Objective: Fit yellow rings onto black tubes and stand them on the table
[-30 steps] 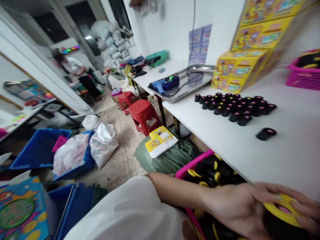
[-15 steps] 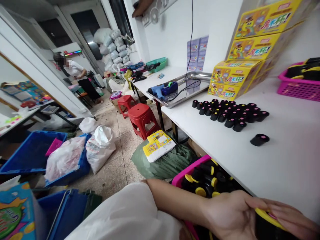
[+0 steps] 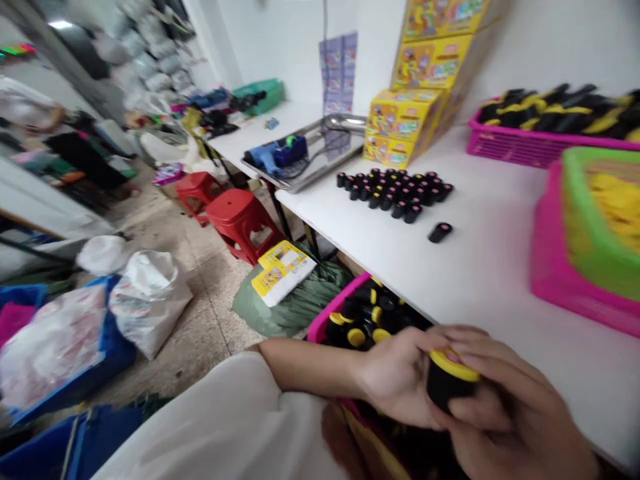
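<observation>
A small black cup [image 3: 449, 388] with a yellow rim and a spot of pink in its top is held between both hands, just off the table's front edge. My left hand [image 3: 397, 379] closes its fingers on the cup's left side. From the right, my right hand [image 3: 530, 417] wraps round the same cup, its fingers over the far side and rim. Beneath my left forearm, a pink basket [image 3: 320, 328] holds many black-and-yellow cups. On the white table [image 3: 480, 280] stand rows of black cups [image 3: 395, 190] with pink or yellow tops, and one black cup [image 3: 441, 232] apart from them.
Yellow printed boxes [image 3: 400, 127] are stacked behind the cups. To the right are a pink basket [image 3: 520, 145] of black-and-yellow pieces and a green basket [image 3: 575, 220]. A metal tray [image 3: 320, 157] holds a blue glue gun [image 3: 265, 157]. Red stools [image 3: 243, 217] and a person stand left.
The view has swung to the right, bringing the green basket in. My right hand has come further into view around the cup, and both hands still hold it.
</observation>
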A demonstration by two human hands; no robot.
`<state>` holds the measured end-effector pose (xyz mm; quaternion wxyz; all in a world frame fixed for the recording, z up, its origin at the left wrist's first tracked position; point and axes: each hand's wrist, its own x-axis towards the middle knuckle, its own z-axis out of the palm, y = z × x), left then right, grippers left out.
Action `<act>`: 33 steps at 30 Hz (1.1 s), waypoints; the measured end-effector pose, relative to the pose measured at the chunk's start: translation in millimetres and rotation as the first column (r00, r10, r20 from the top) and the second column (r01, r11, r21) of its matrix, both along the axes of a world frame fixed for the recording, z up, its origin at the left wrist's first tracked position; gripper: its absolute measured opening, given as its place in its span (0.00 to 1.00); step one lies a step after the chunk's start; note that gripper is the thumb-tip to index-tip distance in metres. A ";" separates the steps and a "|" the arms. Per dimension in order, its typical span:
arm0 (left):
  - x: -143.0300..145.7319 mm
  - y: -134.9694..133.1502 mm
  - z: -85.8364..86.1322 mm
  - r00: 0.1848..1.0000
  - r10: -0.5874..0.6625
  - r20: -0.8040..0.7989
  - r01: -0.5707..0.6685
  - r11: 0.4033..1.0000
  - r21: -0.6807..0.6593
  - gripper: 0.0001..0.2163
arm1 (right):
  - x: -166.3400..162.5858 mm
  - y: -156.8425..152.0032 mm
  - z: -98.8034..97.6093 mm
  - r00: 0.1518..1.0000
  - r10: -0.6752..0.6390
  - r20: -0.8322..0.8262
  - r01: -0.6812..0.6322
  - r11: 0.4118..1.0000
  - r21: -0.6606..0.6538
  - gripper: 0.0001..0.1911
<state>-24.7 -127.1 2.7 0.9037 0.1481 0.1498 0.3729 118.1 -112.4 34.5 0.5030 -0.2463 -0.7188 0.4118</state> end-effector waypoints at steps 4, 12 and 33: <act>-14.6 -7.5 35.7 0.995 0.093 0.048 -0.098 0.987 0.124 0.20 | -25.1 -6.4 9.7 0.988 -0.156 0.008 0.150 0.957 0.247 0.30; -29.0 -5.0 55.4 0.949 0.286 -0.134 -0.193 0.861 0.471 0.31 | -21.5 -5.6 17.8 0.995 -0.085 0.049 0.094 0.969 -0.227 0.29; -142.1 -21.5 34.5 0.556 0.590 -0.586 0.306 0.510 0.804 0.22 | -36.0 21.6 16.8 0.968 -0.128 0.216 0.046 0.936 0.348 0.32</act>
